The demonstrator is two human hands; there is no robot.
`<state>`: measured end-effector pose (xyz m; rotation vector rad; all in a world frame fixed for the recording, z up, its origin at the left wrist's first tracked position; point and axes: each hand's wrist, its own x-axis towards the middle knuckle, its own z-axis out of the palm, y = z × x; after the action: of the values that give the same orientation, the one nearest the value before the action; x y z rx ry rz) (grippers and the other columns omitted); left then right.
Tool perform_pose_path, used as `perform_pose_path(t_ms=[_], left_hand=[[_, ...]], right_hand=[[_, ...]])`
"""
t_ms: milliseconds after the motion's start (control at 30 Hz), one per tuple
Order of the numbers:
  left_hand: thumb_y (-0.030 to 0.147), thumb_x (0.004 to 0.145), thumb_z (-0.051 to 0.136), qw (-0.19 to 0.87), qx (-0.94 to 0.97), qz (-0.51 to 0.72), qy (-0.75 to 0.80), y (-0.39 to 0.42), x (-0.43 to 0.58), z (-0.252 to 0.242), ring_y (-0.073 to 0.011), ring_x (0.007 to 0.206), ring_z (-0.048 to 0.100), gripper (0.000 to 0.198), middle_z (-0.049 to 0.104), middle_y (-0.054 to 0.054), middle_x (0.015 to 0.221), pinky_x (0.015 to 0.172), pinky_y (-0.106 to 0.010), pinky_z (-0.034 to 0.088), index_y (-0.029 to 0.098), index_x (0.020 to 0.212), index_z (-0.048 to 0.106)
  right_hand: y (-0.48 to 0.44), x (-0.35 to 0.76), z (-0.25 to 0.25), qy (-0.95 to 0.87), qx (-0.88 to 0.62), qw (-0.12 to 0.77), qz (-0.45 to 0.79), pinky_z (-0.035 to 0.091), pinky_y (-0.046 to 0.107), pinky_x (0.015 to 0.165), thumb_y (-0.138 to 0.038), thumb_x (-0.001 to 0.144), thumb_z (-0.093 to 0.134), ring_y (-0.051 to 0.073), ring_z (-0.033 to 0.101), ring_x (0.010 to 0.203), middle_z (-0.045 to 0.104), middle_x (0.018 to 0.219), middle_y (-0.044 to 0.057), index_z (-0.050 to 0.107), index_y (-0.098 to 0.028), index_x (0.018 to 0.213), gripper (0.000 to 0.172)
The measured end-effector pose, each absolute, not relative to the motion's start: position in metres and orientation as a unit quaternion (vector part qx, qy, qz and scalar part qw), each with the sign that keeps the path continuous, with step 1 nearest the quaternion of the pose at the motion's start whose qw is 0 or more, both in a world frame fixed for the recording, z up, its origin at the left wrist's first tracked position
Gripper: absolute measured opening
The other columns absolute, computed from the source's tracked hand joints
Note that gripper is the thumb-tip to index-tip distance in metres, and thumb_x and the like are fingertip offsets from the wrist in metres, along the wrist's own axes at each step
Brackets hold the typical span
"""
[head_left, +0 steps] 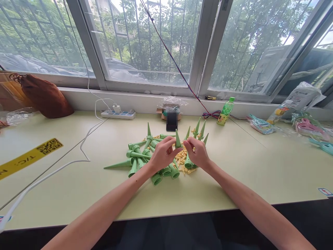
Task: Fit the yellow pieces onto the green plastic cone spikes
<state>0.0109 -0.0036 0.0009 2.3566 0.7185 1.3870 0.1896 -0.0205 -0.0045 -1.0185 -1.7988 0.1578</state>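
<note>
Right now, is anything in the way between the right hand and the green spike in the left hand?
Nothing visible. The left hand holds the green spike tip up, with the right hand close beside its base; whether it touches is unclear. The loose yellow pieces lie lower, on the table.

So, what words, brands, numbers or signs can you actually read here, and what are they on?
"T/C:", apparently upside down, on the yellow strip; its further lettering is cut off at the picture's edge.
QR code on that strip: no readable words.
Green-capped bottle: label too small.
Bottle with orange on its label: too small.
Sticker at the right table edge: too small.
</note>
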Motion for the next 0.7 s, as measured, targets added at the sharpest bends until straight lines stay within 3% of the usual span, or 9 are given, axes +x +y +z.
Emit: perform_pose_path(t_ms=[200, 500, 700], left_hand=[[0.039, 0.087, 0.06, 0.154, 0.827, 0.482, 0.246, -0.0029, 0.0102, 0.0001, -0.005, 0.052, 0.051, 0.022, 0.059, -0.005, 0.092, 0.049, -0.02, 0.045, 0.02, 0.096, 0.066], [0.032, 0.089, 0.059, 0.07, 0.819, 0.508, 0.256, -0.0028, 0.0081, -0.0013, -0.0022, 0.05, 0.047, 0.023, 0.06, -0.005, 0.101, 0.052, -0.019, 0.044, 0.024, 0.109, 0.068], [0.044, 0.087, 0.059, 0.15, 0.793, 0.498, 0.318, -0.005, 0.0112, 0.0048, -0.0046, 0.052, 0.051, 0.034, 0.062, -0.005, 0.103, 0.053, -0.02, 0.046, 0.022, 0.113, 0.063]], right_hand=[[-0.0219, 0.1885, -0.0042, -0.745, -0.425, 0.508, 0.08, 0.027, 0.025, 0.05, -0.038, 0.096, 0.042, 0.01, 0.031, 0.049, 0.036, 0.054, -0.005, 0.038, -0.02, 0.063, 0.037], [-0.0217, 0.1848, -0.0055, -0.72, -0.432, 0.523, 0.148, 0.026, 0.025, 0.048, -0.043, 0.096, 0.041, 0.009, 0.03, 0.049, 0.035, 0.052, -0.005, 0.039, -0.02, 0.062, 0.042], [-0.0201, 0.1879, -0.0064, -0.692, -0.448, 0.548, 0.138, 0.031, 0.024, 0.049, -0.045, 0.096, 0.041, 0.01, 0.037, 0.049, 0.042, 0.054, -0.004, 0.047, -0.02, 0.069, 0.037]])
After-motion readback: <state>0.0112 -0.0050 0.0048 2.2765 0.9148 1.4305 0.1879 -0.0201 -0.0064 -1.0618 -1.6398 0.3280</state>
